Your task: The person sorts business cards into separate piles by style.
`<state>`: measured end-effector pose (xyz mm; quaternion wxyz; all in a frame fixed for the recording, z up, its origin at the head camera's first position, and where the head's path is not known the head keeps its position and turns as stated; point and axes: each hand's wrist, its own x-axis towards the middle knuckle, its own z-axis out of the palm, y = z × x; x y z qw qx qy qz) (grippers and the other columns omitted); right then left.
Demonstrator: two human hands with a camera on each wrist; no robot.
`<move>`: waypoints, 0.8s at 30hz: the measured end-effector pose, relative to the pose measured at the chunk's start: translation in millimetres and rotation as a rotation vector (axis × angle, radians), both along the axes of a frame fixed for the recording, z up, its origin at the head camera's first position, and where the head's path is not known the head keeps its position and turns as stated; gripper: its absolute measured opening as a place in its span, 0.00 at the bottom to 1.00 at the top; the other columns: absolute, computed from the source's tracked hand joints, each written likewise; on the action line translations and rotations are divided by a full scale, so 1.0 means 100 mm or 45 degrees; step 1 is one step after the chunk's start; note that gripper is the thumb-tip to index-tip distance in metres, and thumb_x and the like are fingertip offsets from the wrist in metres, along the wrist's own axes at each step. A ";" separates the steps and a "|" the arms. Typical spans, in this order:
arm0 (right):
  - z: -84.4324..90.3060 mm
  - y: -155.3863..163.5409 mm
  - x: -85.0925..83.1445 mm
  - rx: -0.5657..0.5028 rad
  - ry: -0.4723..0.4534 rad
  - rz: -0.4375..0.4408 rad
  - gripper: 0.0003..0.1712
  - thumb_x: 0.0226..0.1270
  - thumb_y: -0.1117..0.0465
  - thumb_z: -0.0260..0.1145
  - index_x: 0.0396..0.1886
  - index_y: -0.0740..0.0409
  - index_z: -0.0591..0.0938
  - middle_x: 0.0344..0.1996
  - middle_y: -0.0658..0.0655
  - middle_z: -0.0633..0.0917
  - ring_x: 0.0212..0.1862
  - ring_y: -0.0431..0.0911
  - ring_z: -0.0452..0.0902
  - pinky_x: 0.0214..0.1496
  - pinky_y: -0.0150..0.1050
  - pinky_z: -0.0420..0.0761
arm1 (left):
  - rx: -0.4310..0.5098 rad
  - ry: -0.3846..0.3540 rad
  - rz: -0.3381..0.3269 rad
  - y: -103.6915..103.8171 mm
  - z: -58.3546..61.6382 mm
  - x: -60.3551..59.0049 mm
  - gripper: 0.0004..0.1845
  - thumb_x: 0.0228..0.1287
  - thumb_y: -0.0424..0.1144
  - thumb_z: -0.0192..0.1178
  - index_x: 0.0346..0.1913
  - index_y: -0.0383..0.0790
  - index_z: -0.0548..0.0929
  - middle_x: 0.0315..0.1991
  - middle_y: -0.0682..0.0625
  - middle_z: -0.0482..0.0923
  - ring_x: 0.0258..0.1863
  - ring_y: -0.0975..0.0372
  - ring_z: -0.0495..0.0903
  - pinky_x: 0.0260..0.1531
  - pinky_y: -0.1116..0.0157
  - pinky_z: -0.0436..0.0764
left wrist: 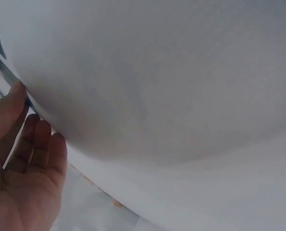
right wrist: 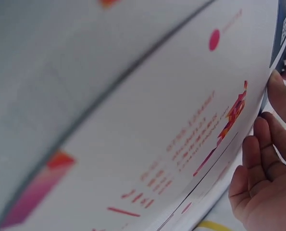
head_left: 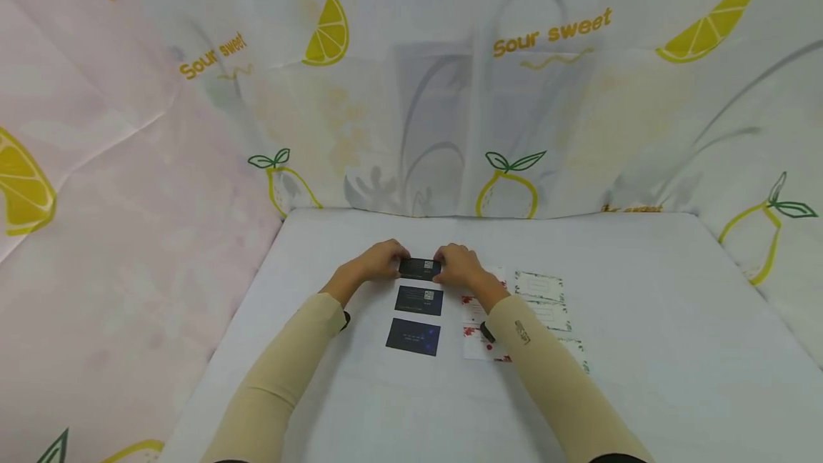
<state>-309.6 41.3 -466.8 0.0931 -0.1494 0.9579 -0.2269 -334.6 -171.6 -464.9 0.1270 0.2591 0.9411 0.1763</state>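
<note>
At the far end of a column of dark business cards, my left hand [head_left: 382,261] pinches the left end of the top dark card [head_left: 418,269]. My right hand [head_left: 459,264] has its right end between thumb and fingers. A small QR code shows near the card's right side. Below it lie a second dark card [head_left: 418,300] and a third dark card [head_left: 414,336], the lowest one slightly tilted. In the left wrist view the left hand [left wrist: 30,173] holds the card edge at the frame's border. The right hand [right wrist: 267,178] does likewise in the right wrist view.
Right of the dark column lie white cards with red print [head_left: 476,343], partly under the right forearm. Beyond them is a column of green-bordered cards [head_left: 540,286]. The white table [head_left: 656,320] meets a lemon-print curtain [head_left: 437,127] at its back edge.
</note>
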 end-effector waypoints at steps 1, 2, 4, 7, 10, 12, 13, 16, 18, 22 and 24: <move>0.00 0.00 0.00 0.005 0.005 0.000 0.25 0.58 0.55 0.76 0.53 0.60 0.83 0.46 0.58 0.84 0.49 0.52 0.76 0.61 0.52 0.71 | -0.006 0.011 -0.007 0.00 0.00 0.00 0.21 0.56 0.28 0.68 0.55 0.33 0.82 0.54 0.42 0.81 0.54 0.52 0.77 0.60 0.55 0.74; 0.00 -0.01 0.01 0.014 0.011 -0.002 0.25 0.58 0.55 0.75 0.53 0.60 0.83 0.45 0.57 0.84 0.48 0.52 0.75 0.61 0.52 0.71 | -0.011 0.022 -0.014 0.01 0.00 0.00 0.21 0.56 0.28 0.68 0.55 0.33 0.82 0.53 0.42 0.81 0.53 0.53 0.77 0.60 0.55 0.75; 0.00 -0.01 0.01 0.034 0.021 -0.010 0.26 0.58 0.54 0.75 0.54 0.60 0.82 0.44 0.57 0.84 0.47 0.52 0.75 0.60 0.51 0.71 | -0.018 0.028 -0.016 0.02 0.01 0.00 0.21 0.56 0.28 0.68 0.55 0.33 0.82 0.53 0.42 0.81 0.53 0.53 0.77 0.60 0.55 0.75; -0.03 -0.02 0.01 0.052 0.022 -0.006 0.26 0.59 0.54 0.75 0.56 0.58 0.81 0.46 0.57 0.83 0.49 0.52 0.76 0.61 0.51 0.71 | -0.027 0.008 0.000 0.04 0.01 0.01 0.21 0.57 0.29 0.68 0.55 0.32 0.82 0.54 0.42 0.80 0.54 0.52 0.77 0.61 0.55 0.74; -0.06 -0.02 0.01 0.070 0.034 0.018 0.25 0.59 0.54 0.75 0.55 0.57 0.82 0.47 0.57 0.83 0.50 0.52 0.76 0.61 0.52 0.72 | -0.025 -0.007 0.014 0.03 0.00 0.03 0.21 0.58 0.28 0.68 0.56 0.32 0.82 0.55 0.41 0.79 0.55 0.51 0.77 0.61 0.54 0.74; -0.08 -0.02 0.01 0.082 0.046 0.032 0.23 0.59 0.54 0.75 0.53 0.56 0.83 0.47 0.57 0.83 0.50 0.52 0.76 0.60 0.52 0.72 | -0.020 -0.006 0.017 0.02 -0.02 0.04 0.21 0.58 0.28 0.67 0.56 0.32 0.81 0.56 0.41 0.78 0.56 0.51 0.77 0.62 0.54 0.74; -0.08 -0.02 0.01 0.086 0.053 0.037 0.22 0.59 0.53 0.75 0.52 0.55 0.84 0.47 0.57 0.83 0.50 0.52 0.76 0.60 0.52 0.72 | -0.016 -0.001 0.014 0.02 -0.03 0.05 0.21 0.58 0.28 0.67 0.56 0.33 0.81 0.56 0.41 0.78 0.57 0.51 0.77 0.62 0.54 0.74; -0.09 -0.02 0.01 0.068 0.069 0.048 0.21 0.59 0.54 0.75 0.51 0.56 0.86 0.49 0.57 0.82 0.52 0.53 0.76 0.61 0.52 0.72 | -0.008 0.015 -0.001 0.00 -0.06 0.06 0.20 0.59 0.28 0.66 0.57 0.33 0.81 0.56 0.41 0.78 0.58 0.50 0.77 0.63 0.54 0.73; -0.09 -0.02 0.01 0.051 0.077 0.058 0.20 0.59 0.55 0.75 0.50 0.57 0.86 0.51 0.57 0.82 0.54 0.54 0.76 0.61 0.52 0.72 | -0.016 0.034 -0.017 -0.01 -0.07 0.06 0.20 0.60 0.29 0.66 0.56 0.34 0.82 0.56 0.41 0.79 0.59 0.50 0.77 0.63 0.54 0.73; -0.07 -0.01 0.01 0.051 0.070 0.073 0.19 0.60 0.56 0.74 0.50 0.57 0.87 0.54 0.57 0.82 0.57 0.54 0.76 0.64 0.52 0.72 | -0.037 0.056 -0.040 0.00 -0.07 0.05 0.19 0.60 0.29 0.66 0.56 0.34 0.83 0.56 0.42 0.79 0.58 0.51 0.77 0.63 0.54 0.74; -0.06 -0.01 0.01 0.075 0.068 0.083 0.20 0.61 0.55 0.74 0.51 0.57 0.86 0.54 0.57 0.82 0.57 0.54 0.76 0.64 0.52 0.72 | -0.047 0.054 -0.044 0.01 -0.05 0.06 0.19 0.61 0.29 0.65 0.56 0.34 0.83 0.56 0.42 0.79 0.58 0.51 0.77 0.63 0.54 0.74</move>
